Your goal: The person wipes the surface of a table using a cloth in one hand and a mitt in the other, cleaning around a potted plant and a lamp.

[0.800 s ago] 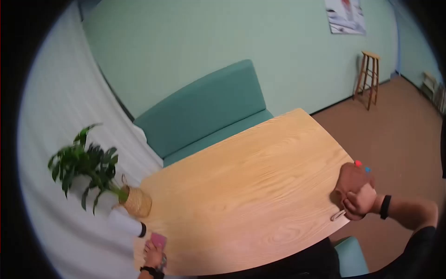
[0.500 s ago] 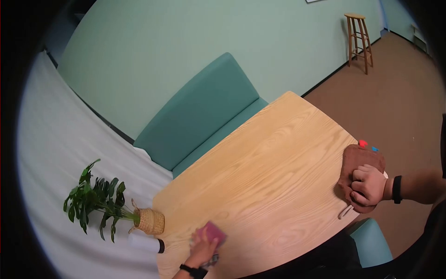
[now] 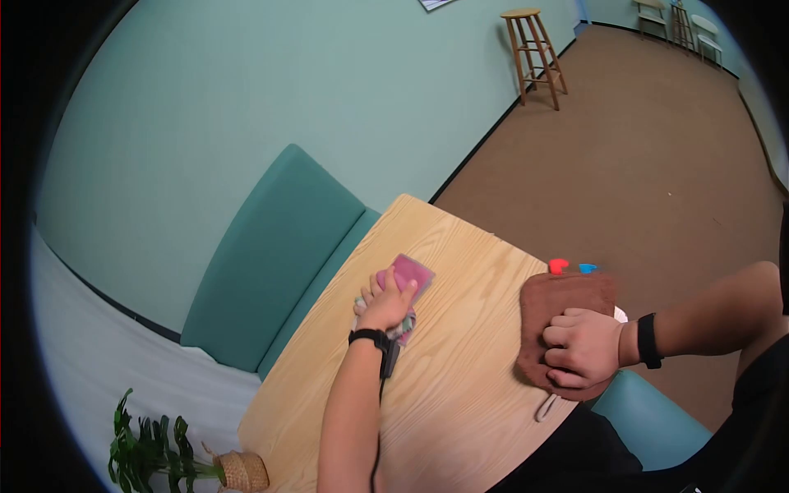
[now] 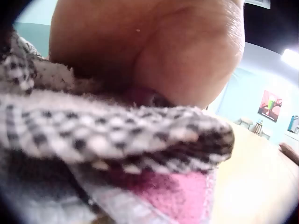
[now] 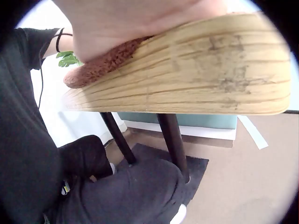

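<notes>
My left hand (image 3: 388, 309) lies palm down over a pink cloth (image 3: 417, 270) on the wooden table (image 3: 468, 361), fingers spread and pressing. In the left wrist view, the palm (image 4: 163, 56) is over a black-and-white checkered edge (image 4: 117, 133), with a pink part (image 4: 189, 191) below. At the table's right edge my right hand (image 3: 583, 347), its fingers curled, grips a brown fuzzy cloth (image 3: 563, 292). The right wrist view shows the heel of that hand (image 5: 140, 23) on the brown cloth (image 5: 105, 67); its fingertips are hidden.
Red (image 3: 559, 265) and blue (image 3: 588, 268) pieces show at the brown cloth's far edge, a light loop (image 3: 546, 408) at its near edge. A potted plant (image 3: 242, 472) stands lower left. Behind the table is a teal bench (image 3: 271, 246); a wooden stool (image 3: 534, 57) stands beyond.
My left hand has swept the pink cloth from the table's left end towards its far right part. My right hand stays on the brown cloth. The head view has turned right.
</notes>
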Available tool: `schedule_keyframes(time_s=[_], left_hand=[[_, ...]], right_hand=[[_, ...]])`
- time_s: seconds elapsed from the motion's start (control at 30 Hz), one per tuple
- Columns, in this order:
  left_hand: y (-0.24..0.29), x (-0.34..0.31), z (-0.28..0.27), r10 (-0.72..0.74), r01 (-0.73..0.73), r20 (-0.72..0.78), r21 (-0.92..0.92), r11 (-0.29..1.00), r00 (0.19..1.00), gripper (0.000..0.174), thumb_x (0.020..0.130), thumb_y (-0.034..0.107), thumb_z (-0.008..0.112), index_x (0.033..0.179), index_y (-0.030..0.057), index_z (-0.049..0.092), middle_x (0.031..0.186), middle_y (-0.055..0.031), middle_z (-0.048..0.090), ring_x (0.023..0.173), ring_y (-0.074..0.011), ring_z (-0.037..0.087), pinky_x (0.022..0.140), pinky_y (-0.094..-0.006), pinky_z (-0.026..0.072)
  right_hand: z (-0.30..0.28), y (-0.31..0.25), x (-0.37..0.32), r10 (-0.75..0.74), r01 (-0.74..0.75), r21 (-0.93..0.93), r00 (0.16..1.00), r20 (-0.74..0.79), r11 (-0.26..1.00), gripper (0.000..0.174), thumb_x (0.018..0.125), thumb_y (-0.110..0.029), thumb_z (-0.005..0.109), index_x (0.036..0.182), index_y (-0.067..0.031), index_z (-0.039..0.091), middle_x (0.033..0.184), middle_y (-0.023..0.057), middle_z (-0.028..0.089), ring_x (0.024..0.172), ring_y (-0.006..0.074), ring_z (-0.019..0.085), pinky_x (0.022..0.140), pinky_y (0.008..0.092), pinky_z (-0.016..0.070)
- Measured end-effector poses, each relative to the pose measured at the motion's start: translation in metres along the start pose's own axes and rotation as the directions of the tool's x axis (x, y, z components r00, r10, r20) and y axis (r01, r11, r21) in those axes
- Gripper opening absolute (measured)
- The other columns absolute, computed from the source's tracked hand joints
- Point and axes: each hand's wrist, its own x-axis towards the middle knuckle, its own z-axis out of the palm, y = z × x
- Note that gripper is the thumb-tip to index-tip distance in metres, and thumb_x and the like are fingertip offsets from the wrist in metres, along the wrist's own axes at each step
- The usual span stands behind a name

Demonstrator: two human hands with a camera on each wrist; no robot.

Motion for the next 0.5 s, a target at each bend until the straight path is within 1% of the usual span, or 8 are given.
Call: schedule_keyframes(time_s=[0.07, 0.17, 0.2, 0.3, 0.37, 0.4, 0.43, 0.5], left_hand=[[0.006, 0.023, -0.004, -0.063, 0.062, -0.027, -0.032, 0.998, 0.998, 0.089, 0.099, 0.075, 0.043, 0.17, 0.03, 0.012, 0.179, -0.0153, 0.002, 0.162, -0.047, 0.001, 0.124, -0.0713, 0.0044], [-0.001, 0.039, -0.009, -0.072, 0.07, -0.021, -0.066, 0.995, 0.997, 0.089, 0.099, 0.075, 0.043, 0.17, 0.0313, 0.012, 0.179, -0.0108, 0.001, 0.163, -0.043, 0.001, 0.124, -0.0708, 0.0045], [-0.009, 0.043, -0.007, -0.06, 0.056, -0.045, -0.082, 0.995, 0.997, 0.087, 0.099, 0.073, 0.043, 0.17, 0.0304, 0.014, 0.179, -0.0096, 0.004, 0.164, -0.0407, 0.003, 0.125, -0.0688, 0.0056], [-0.061, 0.049, 0.009, -0.039, 0.019, -0.135, -0.144, 0.989, 0.99, 0.086, 0.1, 0.071, 0.044, 0.17, 0.029, 0.017, 0.179, -0.0103, 0.008, 0.164, -0.0397, 0.006, 0.126, -0.0668, 0.0069], [-0.115, 0.043, 0.015, -0.124, 0.087, -0.191, -0.192, 0.978, 0.974, 0.084, 0.101, 0.069, 0.045, 0.169, 0.0262, 0.022, 0.178, -0.0118, 0.015, 0.162, -0.041, 0.011, 0.128, -0.0627, 0.01], [-0.141, 0.031, 0.017, -0.187, 0.142, -0.202, -0.216, 0.966, 0.961, 0.084, 0.101, 0.067, 0.045, 0.169, 0.0229, 0.023, 0.177, -0.0129, 0.018, 0.162, -0.0419, 0.012, 0.129, -0.0589, 0.0114], [-0.164, 0.013, 0.017, -0.202, 0.158, -0.267, -0.18, 0.971, 0.942, 0.083, 0.104, 0.06, 0.047, 0.165, 0.0069, 0.03, 0.169, -0.0213, 0.032, 0.157, -0.04, 0.027, 0.129, -0.0475, 0.0214], [-0.231, -0.016, 0.027, -0.322, 0.263, -0.256, -0.241, 0.934, 0.911, 0.085, 0.103, 0.06, 0.049, 0.165, 0.0057, 0.029, 0.17, -0.0224, 0.03, 0.158, -0.04, 0.026, 0.129, -0.0466, 0.0206]], right_hand=[[0.001, 0.002, -0.001, 0.005, -0.005, 0.008, 1.0, 0.014, 1.0, 0.029, 0.09, -0.034, 0.068, 0.072, -0.0113, 0.065, 0.083, 0.0072, 0.054, 0.078, 0.027, 0.057, 0.067, 0.0414, 0.0443], [-0.003, 0.0, 0.0, 0.025, -0.025, -0.004, 0.997, 0.071, 1.0, 0.03, 0.093, -0.036, 0.066, 0.076, -0.0113, 0.068, 0.086, 0.0076, 0.056, 0.082, 0.0267, 0.058, 0.074, 0.0403, 0.0487], [-0.002, 0.0, 0.0, 0.029, -0.028, -0.004, 0.998, 0.064, 1.0, 0.03, 0.093, -0.036, 0.066, 0.076, -0.0112, 0.068, 0.086, 0.0077, 0.056, 0.082, 0.027, 0.059, 0.074, 0.0405, 0.0489], [-0.002, -0.001, -0.003, 0.029, -0.029, -0.001, 0.998, 0.058, 1.0, 0.03, 0.093, -0.036, 0.066, 0.077, -0.011, 0.068, 0.086, 0.008, 0.057, 0.082, 0.0277, 0.059, 0.075, 0.0408, 0.0494], [-0.001, 0.0, -0.004, 0.028, -0.027, -0.008, 0.998, 0.054, 1.0, 0.03, 0.093, -0.037, 0.066, 0.077, -0.0109, 0.068, 0.086, 0.0082, 0.057, 0.082, 0.028, 0.059, 0.075, 0.0411, 0.0495], [-0.001, -0.001, -0.004, 0.034, -0.034, 0.001, 0.999, 0.043, 0.999, 0.029, 0.092, -0.036, 0.067, 0.077, -0.0112, 0.068, 0.086, 0.0081, 0.057, 0.082, 0.0279, 0.059, 0.075, 0.0417, 0.0493], [0.0, -0.001, -0.005, 0.036, -0.036, 0.0, 0.998, 0.044, 0.999, 0.029, 0.092, -0.036, 0.067, 0.077, -0.0113, 0.068, 0.086, 0.0081, 0.057, 0.082, 0.0279, 0.059, 0.075, 0.0418, 0.0492], [0.0, -0.001, -0.005, 0.033, -0.033, -0.004, 0.998, 0.046, 0.999, 0.028, 0.091, -0.036, 0.067, 0.077, -0.0114, 0.068, 0.086, 0.008, 0.057, 0.082, 0.0279, 0.059, 0.074, 0.0422, 0.0491]])
